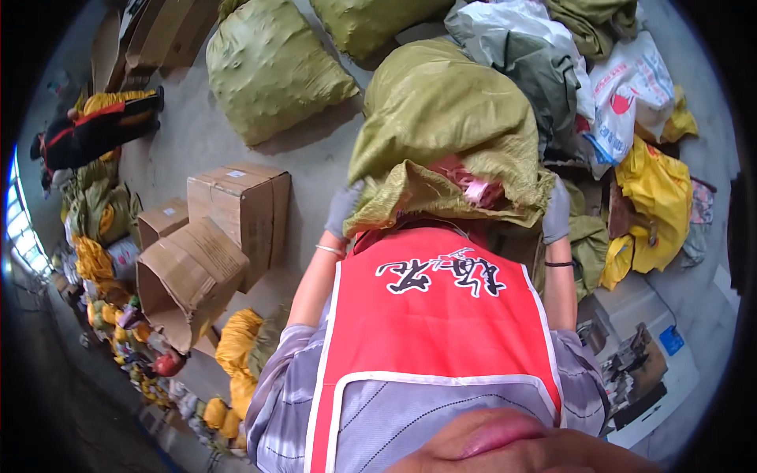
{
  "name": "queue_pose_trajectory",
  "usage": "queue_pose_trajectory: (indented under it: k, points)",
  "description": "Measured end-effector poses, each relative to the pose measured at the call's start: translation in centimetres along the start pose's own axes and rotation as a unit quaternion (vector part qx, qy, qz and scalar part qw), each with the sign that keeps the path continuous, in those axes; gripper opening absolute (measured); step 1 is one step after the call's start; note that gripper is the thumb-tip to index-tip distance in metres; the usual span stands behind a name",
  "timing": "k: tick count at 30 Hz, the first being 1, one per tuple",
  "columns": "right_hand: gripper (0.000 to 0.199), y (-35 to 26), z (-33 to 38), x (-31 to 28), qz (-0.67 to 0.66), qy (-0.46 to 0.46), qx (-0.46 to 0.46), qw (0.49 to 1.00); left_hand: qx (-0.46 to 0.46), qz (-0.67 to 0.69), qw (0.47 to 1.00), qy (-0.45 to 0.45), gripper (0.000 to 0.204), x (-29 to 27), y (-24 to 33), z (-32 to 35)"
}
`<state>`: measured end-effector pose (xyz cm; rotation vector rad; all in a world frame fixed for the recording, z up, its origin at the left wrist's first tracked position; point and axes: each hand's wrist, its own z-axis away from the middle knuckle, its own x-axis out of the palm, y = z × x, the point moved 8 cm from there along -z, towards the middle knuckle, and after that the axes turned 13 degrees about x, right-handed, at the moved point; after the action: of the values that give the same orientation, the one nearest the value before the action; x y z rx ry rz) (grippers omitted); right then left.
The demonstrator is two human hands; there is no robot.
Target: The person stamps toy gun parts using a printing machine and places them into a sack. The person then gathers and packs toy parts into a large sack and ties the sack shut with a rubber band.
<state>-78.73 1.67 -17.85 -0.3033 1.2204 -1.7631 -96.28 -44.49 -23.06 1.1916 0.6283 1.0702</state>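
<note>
In front of me stands a big olive-green woven sack, bulging, its mouth turned toward me. Pink and reddish material shows inside the opening; what it is I cannot make out. My left hand, in a grey glove, is closed on the left edge of the sack's mouth. At the opposite edge my right hand, gloved in grey too, grips the rim, its fingers partly hidden by the fabric. The mouth is spread wide between both hands, close against my red apron.
Another full green sack sits at the far left. Cardboard boxes stand on the left, one open box tipped. White sacks and yellow bags are heaped at right. Far left, a person stands among many bags.
</note>
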Motion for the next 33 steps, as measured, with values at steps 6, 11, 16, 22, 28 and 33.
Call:
queue_pose_trajectory:
  k: [6,11,16,22,28,33]
  points:
    - [0.026,-22.1,7.3,4.1,-0.04,-0.116,-0.189,0.974,0.05,0.164,0.976,0.137,0.014,-9.2,9.3,-2.5]
    - [0.015,-34.9,17.0,9.7,-0.211,-0.207,-0.244,0.924,0.148,0.191,0.955,0.17,0.014,-14.1,16.8,-1.9]
    - [0.02,-27.9,10.3,5.6,-0.307,-0.234,-0.116,0.915,0.11,0.237,0.939,0.222,0.019,-17.6,14.1,4.0]
    - [0.028,-16.1,7.4,12.2,0.282,-0.138,-0.123,0.942,0.1,0.034,0.976,0.188,0.014,-14.3,7.1,7.3]
    - [0.08,-14.6,10.5,11.0,0.347,-0.195,-0.263,0.879,0.089,-0.017,0.959,0.269,0.023,-18.2,6.1,13.3]
    - [0.103,-6.3,7.2,0.9,0.303,-0.059,-0.108,0.945,0.11,-0.096,0.953,0.267,0.038,-20.6,6.3,15.6]
